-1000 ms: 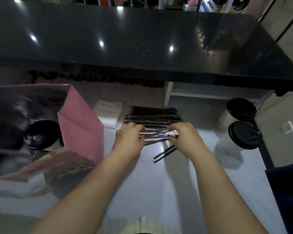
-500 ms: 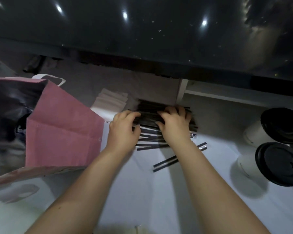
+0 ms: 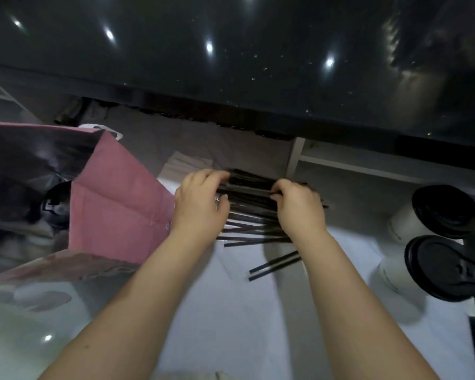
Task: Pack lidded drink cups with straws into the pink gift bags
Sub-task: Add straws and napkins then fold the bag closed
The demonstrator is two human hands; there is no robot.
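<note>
At the far left I see the pink gift bag (image 3: 115, 204) standing open, with one black-lidded cup (image 3: 56, 204) already inside it. Just beside the bag is my left hand (image 3: 200, 204), palm down, its fingers curled over the left ends of the pile of black straws (image 3: 250, 212) and the thumb tucked under them. The pile lies on the white counter (image 3: 231, 311), between both hands.

I judge the straws to be very light, thin and smooth, so they roll and slip easily. It is better to pinch one near its end than in the middle. My right hand (image 3: 299, 209) is bent at the wrist, its fingertips closed on the top straws. Two loose straws (image 3: 274, 266) lie nearer to me. At the right, two lidded cups (image 3: 439, 267) wait, well apart from the bag.
</note>
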